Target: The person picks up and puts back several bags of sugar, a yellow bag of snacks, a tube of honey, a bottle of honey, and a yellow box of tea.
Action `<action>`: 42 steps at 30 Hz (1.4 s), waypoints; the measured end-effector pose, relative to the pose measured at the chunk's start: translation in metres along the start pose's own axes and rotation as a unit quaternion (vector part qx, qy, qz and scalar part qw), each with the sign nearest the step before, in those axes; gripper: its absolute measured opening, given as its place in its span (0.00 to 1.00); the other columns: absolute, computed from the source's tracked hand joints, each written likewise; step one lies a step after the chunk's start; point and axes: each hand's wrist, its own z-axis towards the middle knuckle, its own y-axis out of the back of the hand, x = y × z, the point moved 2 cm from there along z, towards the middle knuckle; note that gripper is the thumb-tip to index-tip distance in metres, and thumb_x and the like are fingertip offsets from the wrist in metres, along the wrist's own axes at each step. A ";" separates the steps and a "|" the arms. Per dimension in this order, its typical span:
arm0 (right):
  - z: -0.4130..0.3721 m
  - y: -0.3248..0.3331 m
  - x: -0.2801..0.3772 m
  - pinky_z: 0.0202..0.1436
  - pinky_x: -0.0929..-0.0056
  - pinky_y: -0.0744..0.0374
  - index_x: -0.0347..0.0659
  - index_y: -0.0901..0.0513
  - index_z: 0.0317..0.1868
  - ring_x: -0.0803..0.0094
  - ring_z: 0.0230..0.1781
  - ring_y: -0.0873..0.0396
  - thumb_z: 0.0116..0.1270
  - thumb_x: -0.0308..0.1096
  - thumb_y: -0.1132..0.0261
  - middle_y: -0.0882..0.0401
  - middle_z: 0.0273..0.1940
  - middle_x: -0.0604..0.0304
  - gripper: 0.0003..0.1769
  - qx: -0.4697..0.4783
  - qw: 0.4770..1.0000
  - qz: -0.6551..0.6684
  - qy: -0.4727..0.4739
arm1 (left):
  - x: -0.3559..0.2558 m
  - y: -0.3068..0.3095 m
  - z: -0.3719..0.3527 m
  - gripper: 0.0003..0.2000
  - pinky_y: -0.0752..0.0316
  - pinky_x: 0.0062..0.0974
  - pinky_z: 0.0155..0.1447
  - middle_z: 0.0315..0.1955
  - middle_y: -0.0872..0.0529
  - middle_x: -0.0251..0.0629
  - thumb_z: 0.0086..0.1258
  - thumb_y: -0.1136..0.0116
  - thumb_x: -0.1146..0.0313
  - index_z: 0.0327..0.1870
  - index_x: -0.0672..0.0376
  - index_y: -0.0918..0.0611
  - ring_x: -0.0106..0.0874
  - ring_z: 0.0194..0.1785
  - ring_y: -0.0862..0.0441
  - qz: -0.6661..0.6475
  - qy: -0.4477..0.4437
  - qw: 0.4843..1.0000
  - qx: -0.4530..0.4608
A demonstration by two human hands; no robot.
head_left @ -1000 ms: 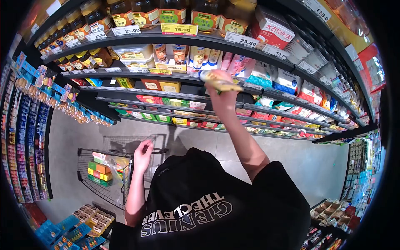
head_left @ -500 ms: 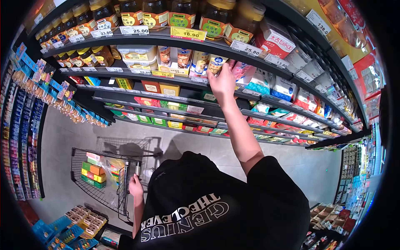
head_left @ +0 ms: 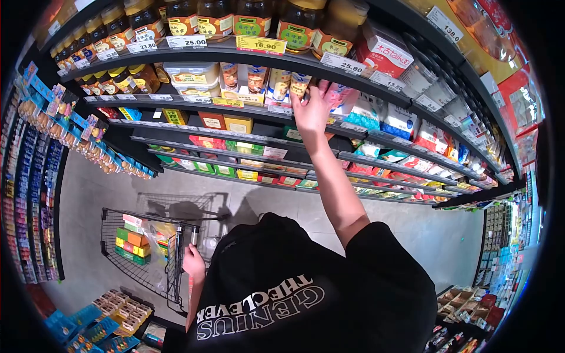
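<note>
My right hand [head_left: 312,112] reaches up to the second shelf. Its thumb and fingers close around a small yellow, white and blue tube [head_left: 299,86], which stands at the end of a row. A similar tube [head_left: 282,85] is to its left, and pink packages [head_left: 339,97] are close by on the right, next to my fingertips. Low on the left, my left hand [head_left: 193,262] is closed at the handle [head_left: 194,235] of a black wire shopping cart [head_left: 141,276]. Stacked boxes [head_left: 132,242] in green, yellow and orange lie in the cart beside a clear plastic bag [head_left: 160,235].
Honey jars [head_left: 253,20] line the shelf above, over a yellow price tag [head_left: 261,45]. Plastic tubs [head_left: 191,76] sit left of the tubes, and bagged goods [head_left: 400,120] run to the right. Hanging packets [head_left: 76,126] jut out at left. Grey floor [head_left: 282,203] lies below the shelves.
My right hand and the tube have shifted slightly left and inward, and the tube now stands in line with its neighbour. My left hand stays at the cart handle.
</note>
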 end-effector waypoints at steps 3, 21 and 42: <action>-0.005 -0.002 -0.004 0.38 0.53 0.19 0.36 0.19 0.49 0.52 0.31 0.16 0.65 0.34 0.25 0.17 0.30 0.48 0.17 -0.004 0.999 0.044 -0.005 | -0.004 0.002 -0.003 0.23 0.25 0.55 0.40 0.30 0.12 0.53 0.83 0.57 0.47 0.42 0.55 0.15 0.58 0.37 0.15 0.017 -0.012 1.000 -0.019; -0.026 0.003 -0.014 0.40 0.62 0.15 0.32 0.25 0.67 0.59 0.32 0.13 0.64 0.31 0.24 0.15 0.49 0.45 0.33 0.003 0.979 0.195 -0.053 | -0.002 -0.003 -0.023 0.24 0.25 0.54 0.39 0.28 0.13 0.52 0.83 0.56 0.46 0.37 0.56 0.16 0.57 0.35 0.16 0.028 -0.019 0.997 -0.063; -0.016 -0.010 0.001 0.45 0.47 0.18 0.39 0.30 0.69 0.47 0.38 0.13 0.69 0.35 0.33 0.13 0.39 0.48 0.30 -0.014 0.997 0.045 -0.067 | 0.008 -0.009 -0.056 0.20 0.24 0.53 0.36 0.26 0.13 0.46 0.80 0.50 0.48 0.34 0.53 0.16 0.52 0.32 0.14 0.043 -0.030 0.994 -0.097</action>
